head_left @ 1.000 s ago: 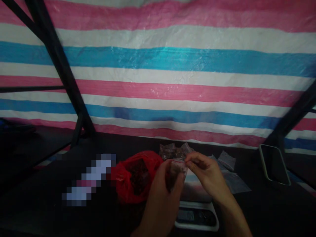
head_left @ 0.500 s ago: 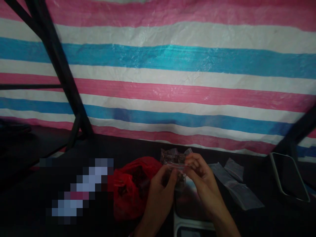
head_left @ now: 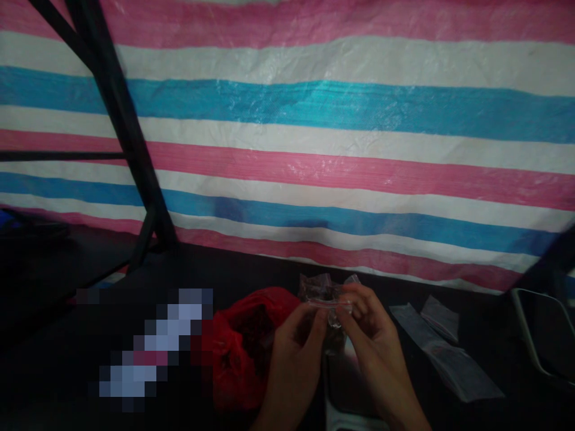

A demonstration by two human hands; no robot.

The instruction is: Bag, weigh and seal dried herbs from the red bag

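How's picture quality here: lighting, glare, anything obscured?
Head view: dim, with the black table very dark; head view: glare on the striped sheet, small glints on the clear bag; head view: a pixelated patch hides detail near the red bag.

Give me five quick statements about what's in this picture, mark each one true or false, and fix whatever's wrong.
1. The left hand and right hand both pinch one small clear bag near its top. True.
2. The red bag is to the right of the scale. False: the red bag is to the left of the scale.
3. A phone is near the right edge of the view. True.
4. The sheet behind is plain green. False: the sheet has pink, white and blue stripes.
5. Flat clear bags lie to the right of the right hand. True.
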